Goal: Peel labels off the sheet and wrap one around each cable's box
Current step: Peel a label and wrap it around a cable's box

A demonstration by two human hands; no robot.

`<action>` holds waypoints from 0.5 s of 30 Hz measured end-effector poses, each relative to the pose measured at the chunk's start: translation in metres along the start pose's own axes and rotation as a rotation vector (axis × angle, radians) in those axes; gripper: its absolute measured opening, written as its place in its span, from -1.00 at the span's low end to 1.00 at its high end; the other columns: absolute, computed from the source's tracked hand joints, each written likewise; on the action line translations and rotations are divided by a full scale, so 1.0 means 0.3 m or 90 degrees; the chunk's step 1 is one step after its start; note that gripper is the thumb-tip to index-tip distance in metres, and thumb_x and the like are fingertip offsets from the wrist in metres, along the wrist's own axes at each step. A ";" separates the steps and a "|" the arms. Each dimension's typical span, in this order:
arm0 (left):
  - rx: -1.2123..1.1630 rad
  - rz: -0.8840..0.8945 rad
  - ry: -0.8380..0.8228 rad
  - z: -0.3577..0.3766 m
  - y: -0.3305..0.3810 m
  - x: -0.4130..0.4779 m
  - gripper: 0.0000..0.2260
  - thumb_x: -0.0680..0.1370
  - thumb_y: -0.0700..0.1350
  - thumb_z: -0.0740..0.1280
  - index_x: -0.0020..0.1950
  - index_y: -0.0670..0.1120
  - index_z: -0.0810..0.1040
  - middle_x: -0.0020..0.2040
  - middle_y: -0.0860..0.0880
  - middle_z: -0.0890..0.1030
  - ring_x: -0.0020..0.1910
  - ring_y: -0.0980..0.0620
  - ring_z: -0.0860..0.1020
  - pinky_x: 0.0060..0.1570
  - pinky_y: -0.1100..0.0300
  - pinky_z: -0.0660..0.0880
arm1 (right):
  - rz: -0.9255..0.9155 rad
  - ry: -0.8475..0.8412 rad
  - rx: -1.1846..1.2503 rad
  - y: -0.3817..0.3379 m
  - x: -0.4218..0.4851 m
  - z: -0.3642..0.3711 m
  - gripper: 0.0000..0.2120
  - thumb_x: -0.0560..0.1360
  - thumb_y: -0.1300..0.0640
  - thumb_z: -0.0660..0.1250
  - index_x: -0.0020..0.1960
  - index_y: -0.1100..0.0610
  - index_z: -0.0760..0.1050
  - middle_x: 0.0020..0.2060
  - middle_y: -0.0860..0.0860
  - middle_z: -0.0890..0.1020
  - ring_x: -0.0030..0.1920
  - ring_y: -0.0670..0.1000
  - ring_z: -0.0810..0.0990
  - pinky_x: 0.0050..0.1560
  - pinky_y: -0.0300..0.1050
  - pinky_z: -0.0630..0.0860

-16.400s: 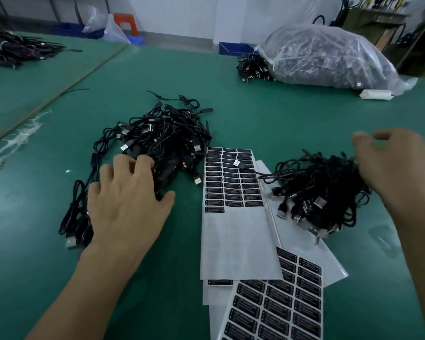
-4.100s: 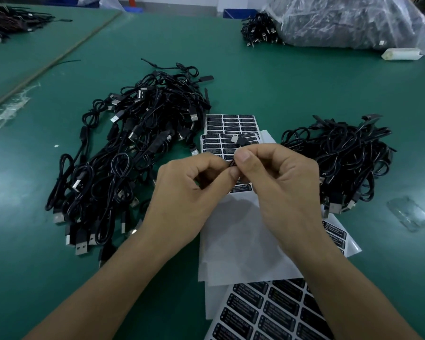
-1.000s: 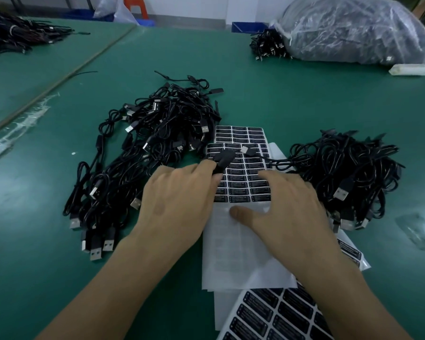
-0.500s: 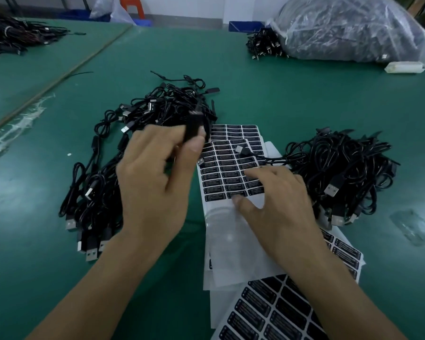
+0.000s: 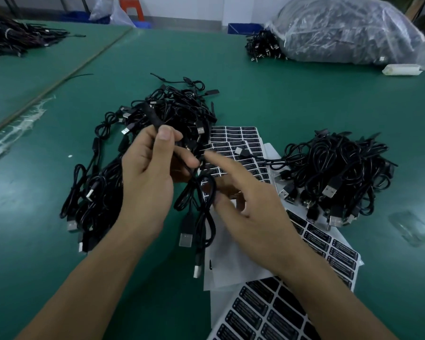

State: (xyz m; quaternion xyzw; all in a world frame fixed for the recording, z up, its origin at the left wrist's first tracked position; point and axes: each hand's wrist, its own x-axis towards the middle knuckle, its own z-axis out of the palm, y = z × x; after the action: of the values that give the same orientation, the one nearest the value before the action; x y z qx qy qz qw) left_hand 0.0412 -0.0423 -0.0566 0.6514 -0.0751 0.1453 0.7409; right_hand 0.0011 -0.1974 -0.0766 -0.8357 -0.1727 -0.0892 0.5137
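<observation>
- Left pile point(image 5: 182, 111) of cables sits left of centre on the table point(image 5: 280, 99), and the right pile point(image 5: 336, 173) is well apart on the other side.
- Label sheet point(image 5: 241, 141) lies between them, with one lead from the right pile running onto it.
- Stack point(image 5: 263, 310) of more sheets is nearer me, partly under that one.
- Left hand point(image 5: 147, 182) is up in front of the left pile holding a cable point(image 5: 199, 200), which dangles over the sheet's left edge. Right hand point(image 5: 250, 207) is just right of it, above the sheet.
- Way back right there's a bag point(image 5: 349, 30), with a small bunch point(image 5: 263, 49) of cables at its left.

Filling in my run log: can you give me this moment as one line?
left hand: grips cable box, cable dangling | right hand: blurred, fingers spread | label sheet: on table under right hand
</observation>
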 end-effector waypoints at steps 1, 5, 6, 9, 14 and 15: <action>-0.021 -0.025 -0.005 0.002 -0.001 0.000 -0.76 0.73 -0.07 0.12 -0.05 -0.01 0.51 -0.34 0.04 0.62 -0.34 0.12 0.54 -0.28 0.29 0.49 | 0.015 0.022 0.024 -0.003 0.001 0.002 -0.54 0.60 0.15 0.22 0.41 -0.25 0.40 -0.06 -0.23 0.64 -0.28 0.02 0.56 -0.29 -0.20 0.53; -0.134 -0.109 -0.027 0.011 0.000 -0.005 -0.75 0.72 -0.05 0.13 -0.08 -0.04 0.50 -0.35 0.04 0.62 -0.34 0.12 0.55 -0.26 0.28 0.54 | 0.088 0.061 0.137 -0.012 0.006 0.006 -0.71 0.55 -0.07 0.28 0.25 -0.13 0.55 0.01 -0.20 0.67 0.03 -0.14 0.64 0.01 -0.19 0.59; -0.160 -0.127 -0.041 0.014 0.001 -0.007 -0.75 0.72 -0.05 0.13 -0.09 -0.05 0.49 -0.35 0.03 0.61 -0.35 0.12 0.55 -0.28 0.27 0.54 | 0.096 0.060 0.168 -0.014 0.007 0.005 -0.76 0.54 -0.06 0.34 0.20 -0.12 0.56 -0.01 -0.18 0.68 0.03 -0.16 0.64 0.01 -0.22 0.58; -0.189 -0.174 -0.051 0.017 0.000 -0.009 -0.74 0.71 -0.04 0.13 -0.11 -0.06 0.48 -0.40 0.04 0.55 -0.43 0.13 0.49 -0.40 0.30 0.49 | 0.086 0.068 0.257 -0.023 0.009 0.004 -0.84 0.52 0.13 0.45 0.07 -0.04 0.59 -0.13 -0.13 0.70 -0.11 -0.17 0.65 -0.08 -0.29 0.56; -0.082 -0.197 0.001 0.011 -0.023 -0.002 -0.73 0.72 0.01 0.14 -0.13 -0.03 0.45 -0.45 0.08 0.40 -0.47 0.13 0.34 -0.50 0.32 0.37 | 0.100 0.121 0.374 -0.031 0.014 0.002 -0.87 0.52 0.28 0.42 -0.08 0.07 0.68 -0.27 -0.12 0.70 -0.28 -0.24 0.60 -0.21 -0.40 0.51; -0.063 -0.196 0.016 0.012 -0.029 -0.001 -0.74 0.72 0.01 0.13 -0.12 -0.02 0.44 -0.45 0.09 0.39 -0.47 0.14 0.32 -0.50 0.33 0.35 | 0.110 0.140 0.363 -0.032 0.016 0.004 -0.83 0.51 0.32 0.43 -0.10 0.07 0.68 -0.29 -0.11 0.70 -0.30 -0.23 0.61 -0.22 -0.40 0.51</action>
State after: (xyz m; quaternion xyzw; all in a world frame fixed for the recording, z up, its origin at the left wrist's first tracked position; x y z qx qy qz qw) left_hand 0.0437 -0.0467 -0.0643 0.6162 0.0280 0.0341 0.7864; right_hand 0.0018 -0.1915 -0.0676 -0.6551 -0.0622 -0.0828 0.7484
